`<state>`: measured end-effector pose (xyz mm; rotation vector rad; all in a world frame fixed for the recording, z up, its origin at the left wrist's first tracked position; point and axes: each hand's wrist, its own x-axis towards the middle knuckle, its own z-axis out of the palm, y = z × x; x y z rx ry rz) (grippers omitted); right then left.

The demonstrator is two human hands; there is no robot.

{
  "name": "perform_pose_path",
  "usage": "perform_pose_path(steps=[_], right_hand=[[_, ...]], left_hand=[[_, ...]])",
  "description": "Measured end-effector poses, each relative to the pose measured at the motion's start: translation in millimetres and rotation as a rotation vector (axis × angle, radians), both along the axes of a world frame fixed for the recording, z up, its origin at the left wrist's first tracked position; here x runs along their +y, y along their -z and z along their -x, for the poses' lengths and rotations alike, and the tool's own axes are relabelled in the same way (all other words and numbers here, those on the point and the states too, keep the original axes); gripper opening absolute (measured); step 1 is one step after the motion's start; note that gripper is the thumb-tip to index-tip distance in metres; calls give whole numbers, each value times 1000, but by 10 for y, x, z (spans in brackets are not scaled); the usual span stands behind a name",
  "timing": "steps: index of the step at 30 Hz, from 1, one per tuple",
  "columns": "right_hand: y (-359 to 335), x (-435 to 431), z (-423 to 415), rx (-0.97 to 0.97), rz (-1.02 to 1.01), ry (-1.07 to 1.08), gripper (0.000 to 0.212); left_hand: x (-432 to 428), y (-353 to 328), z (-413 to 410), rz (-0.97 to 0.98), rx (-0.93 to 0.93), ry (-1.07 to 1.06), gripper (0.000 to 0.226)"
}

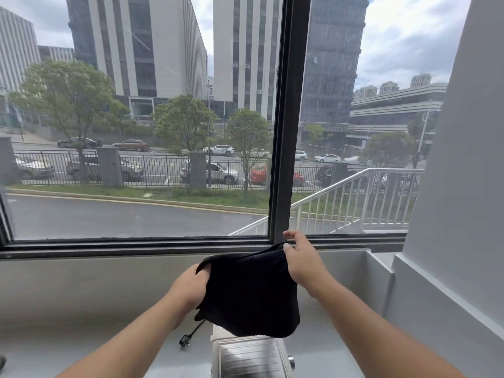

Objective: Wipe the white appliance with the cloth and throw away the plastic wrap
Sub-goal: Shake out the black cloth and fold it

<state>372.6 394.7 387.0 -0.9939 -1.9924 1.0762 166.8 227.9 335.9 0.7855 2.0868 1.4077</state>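
A black cloth [249, 293] hangs spread in the air between my hands, in front of the window. My left hand [189, 287] grips its left upper edge. My right hand [301, 261] pinches its right upper corner, slightly higher. Below the cloth, at the bottom edge of the view, stands the white appliance [251, 356] with a ribbed metal top and a small knob on its right side. The cloth's lower edge hangs just above the appliance's back. No plastic wrap is visible.
A black power cord with plug [188, 338] lies on the grey ledge [81, 345] left of the appliance. A large window with a dark frame [283, 132] rises behind. A grey wall [450, 214] stands at the right.
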Motion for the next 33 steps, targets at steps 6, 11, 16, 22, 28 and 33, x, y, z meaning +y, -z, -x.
perform_pose_path(steps=[6,11,16,22,28,33], right_hand=[[25,32,-31,-74,-44,-20,38],[86,5,-36,-84,-33,-28,41],[134,13,-19,-17,60,17,36],[82,48,-66,225,579,-50,25],[87,77,-113,326,730,-221,46],[123,77,-106,356,697,-229,64]], left_hand=[[-65,-130,-46,127,-66,57,53],[-65,-267,-117,170,9,19,66],[-112,-344,-94,44,-74,-47,68],[-104,-347,63,28,-283,-32,75],[-101,-397,124,-13,-451,86,37],[-86,-346,101,-174,-393,45,68]])
